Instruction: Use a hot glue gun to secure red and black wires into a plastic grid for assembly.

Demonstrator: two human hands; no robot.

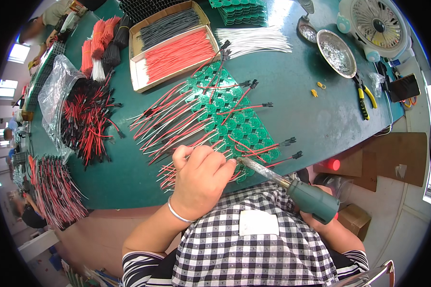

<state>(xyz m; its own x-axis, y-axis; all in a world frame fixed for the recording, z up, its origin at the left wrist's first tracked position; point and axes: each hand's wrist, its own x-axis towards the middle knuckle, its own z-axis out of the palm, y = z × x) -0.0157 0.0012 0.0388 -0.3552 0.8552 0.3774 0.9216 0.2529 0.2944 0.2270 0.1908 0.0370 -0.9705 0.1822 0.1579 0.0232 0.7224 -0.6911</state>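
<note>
A panel of round green circuit boards [246, 125] lies on the table before me, with many red, white and black wires [177, 117] running out to its left. Several leads with black plugs [268, 104] cross its right side. My left hand [198, 177] is closed in a pinch over the panel's near edge; its fingers hide what they hold. My right hand [316, 222] grips the green handle of a soldering iron [313, 201], partly hidden behind it. The iron's metal tip meets the panel close to my left fingertips.
Cardboard trays [140, 76] hold cut red and black wires; white wires [254, 42] lie beside them. At left are a bundle of plugged leads [88, 115] and finished wire bundles [57, 191]. A metal bowl [336, 53], fan [379, 26], pliers [364, 98] and phone [404, 88] stand right.
</note>
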